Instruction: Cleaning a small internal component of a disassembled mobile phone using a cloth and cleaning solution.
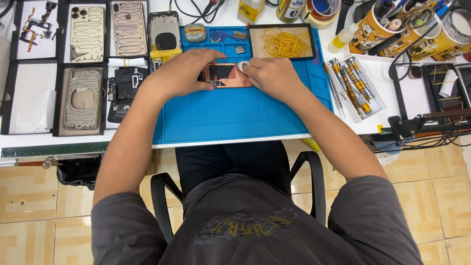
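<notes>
A copper-coloured phone frame [224, 75] lies flat on the blue work mat [235, 113]. My left hand [184, 71] rests over its left end, fingers pressing down on it. My right hand [271, 76] holds its right end, with a small white piece [242, 65] pinched at the fingertips against the frame. Part of the frame is hidden under both hands.
Black trays with phone back covers and parts [83, 98] fill the left of the bench. A tray of yellow rubber bands [283, 43] sits behind the mat. Screwdrivers [351, 86] lie at right, with cups of tools [392, 22] beyond. A chair [309, 169] stands below.
</notes>
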